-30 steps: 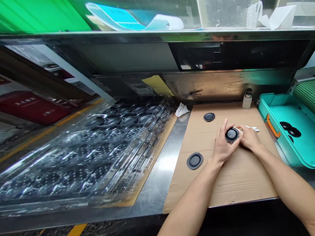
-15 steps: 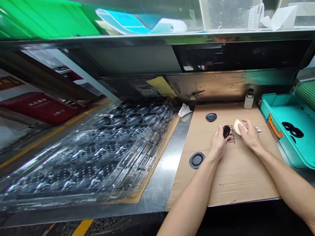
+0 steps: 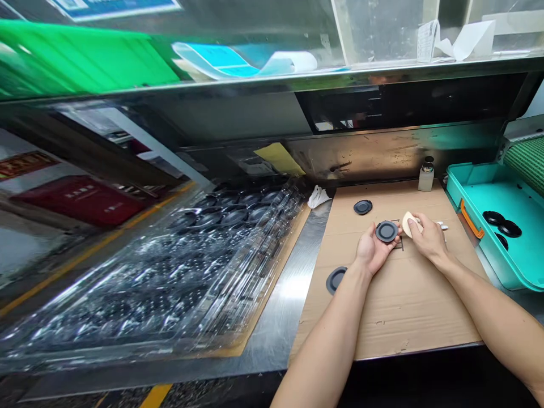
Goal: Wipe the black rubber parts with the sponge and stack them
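My left hand (image 3: 374,249) holds a round black plastic cap (image 3: 386,231) on its fingers, the ringed grey-black face turned up towards me. Close to its right side, my right hand (image 3: 426,235) pinches a cream-coloured round pad (image 3: 410,224), like a sponge, between thumb and fingers. A white object (image 3: 443,226), partly hidden, shows just beyond the right hand. Two similar black caps lie on the cardboard sheet (image 3: 382,317): one cap (image 3: 362,207) farther back, and another cap (image 3: 335,280) partly covered by my left forearm.
Clear plastic trays (image 3: 140,283) with black round parts are stacked on the left. A small bottle (image 3: 426,175) with a dark top stands at the back. On the right, a teal bin (image 3: 521,255) holds several black caps. White crumpled tissue (image 3: 318,196) lies beside the cardboard.
The cap in my left hand has turned from its glossy dark side to its ringed matte side, and the left hand has opened out flatter. My right hand still holds the pad. The view has shifted slightly.
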{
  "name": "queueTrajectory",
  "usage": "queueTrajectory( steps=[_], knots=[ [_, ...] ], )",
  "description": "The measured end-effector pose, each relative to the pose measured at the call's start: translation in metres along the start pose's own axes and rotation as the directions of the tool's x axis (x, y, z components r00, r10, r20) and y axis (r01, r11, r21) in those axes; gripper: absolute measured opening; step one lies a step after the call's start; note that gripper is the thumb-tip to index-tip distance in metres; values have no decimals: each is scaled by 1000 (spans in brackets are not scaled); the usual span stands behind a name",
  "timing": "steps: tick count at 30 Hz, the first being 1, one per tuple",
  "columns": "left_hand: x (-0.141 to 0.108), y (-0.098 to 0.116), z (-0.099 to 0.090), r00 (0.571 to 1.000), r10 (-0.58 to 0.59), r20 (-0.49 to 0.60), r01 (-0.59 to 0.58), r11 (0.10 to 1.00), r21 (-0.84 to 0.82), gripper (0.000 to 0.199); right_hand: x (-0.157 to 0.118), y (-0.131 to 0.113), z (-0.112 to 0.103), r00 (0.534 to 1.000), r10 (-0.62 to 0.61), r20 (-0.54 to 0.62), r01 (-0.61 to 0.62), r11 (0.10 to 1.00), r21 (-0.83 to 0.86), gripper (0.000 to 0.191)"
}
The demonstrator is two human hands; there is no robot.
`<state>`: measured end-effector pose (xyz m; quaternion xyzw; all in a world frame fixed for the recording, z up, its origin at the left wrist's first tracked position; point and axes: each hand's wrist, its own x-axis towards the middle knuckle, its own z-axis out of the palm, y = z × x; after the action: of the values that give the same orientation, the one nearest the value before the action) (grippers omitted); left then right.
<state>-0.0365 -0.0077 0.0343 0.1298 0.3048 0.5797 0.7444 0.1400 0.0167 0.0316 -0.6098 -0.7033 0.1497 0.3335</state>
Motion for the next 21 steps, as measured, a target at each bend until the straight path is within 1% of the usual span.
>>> queueTrajectory(
  steps=[2, 5, 7, 9, 10, 11, 13, 14, 16, 18, 19, 21],
  knots=[
    [-2, 1, 0, 1000, 16, 15, -16, 1000, -7, 44, 1, 4, 1, 1000, 15, 6, -14, 999, -35, 41],
    [-4, 3, -1, 999, 1, 34, -1, 1000, -22, 39, 3, 7, 1, 999, 18, 41, -15, 996, -88, 40],
    [-6, 5, -1, 998, -17, 55, 19, 999, -33, 37, 2, 4, -2, 992, -36, 120, 51, 991, -125, 37],
    [-8, 6, -1, 997, -21, 81, 25, 998, -49, 35, 1, -1, -8, 980, -103, 168, 132, 975, -177, 41],
    [-9, 7, -1, 996, -15, 92, 20, 998, -58, 35, 0, -3, -12, 980, -130, 152, 161, 964, -211, 44],
    [-9, 8, -1, 995, -7, 100, 13, 998, -66, 35, 0, -4, -16, 982, -155, 112, 179, 952, -250, 44],
    [-10, 9, 0, 994, 3, 107, 5, 997, -75, 36, 2, -3, -25, 982, -189, 11, 182, 925, -334, 35],
    [-11, 10, 1, 994, 0, 107, 9, 997, -78, 35, 4, 0, -29, 982, -191, -2, 176, 910, -376, 31],
    [-11, 10, 3, 995, -14, 99, 23, 996, -82, 32, 9, 7, -34, 988, -141, 65, 155, 883, -443, 28],
    [-11, 10, 4, 996, -25, 85, 32, 996, -78, 34, 13, 13, -37, 988, -69, 140, 125, 885, -448, 25],
    [-11, 10, 4, 996, -34, 80, 40, 997, -71, 39, 15, 14, -37, 987, -61, 151, 120, 901, -417, 26],
    [-10, 9, 4, 995, -68, 76, 72, 996, -48, 54, 16, 12, -36, 985, -122, 119, 152, 946, -287, 30]
  ],
)
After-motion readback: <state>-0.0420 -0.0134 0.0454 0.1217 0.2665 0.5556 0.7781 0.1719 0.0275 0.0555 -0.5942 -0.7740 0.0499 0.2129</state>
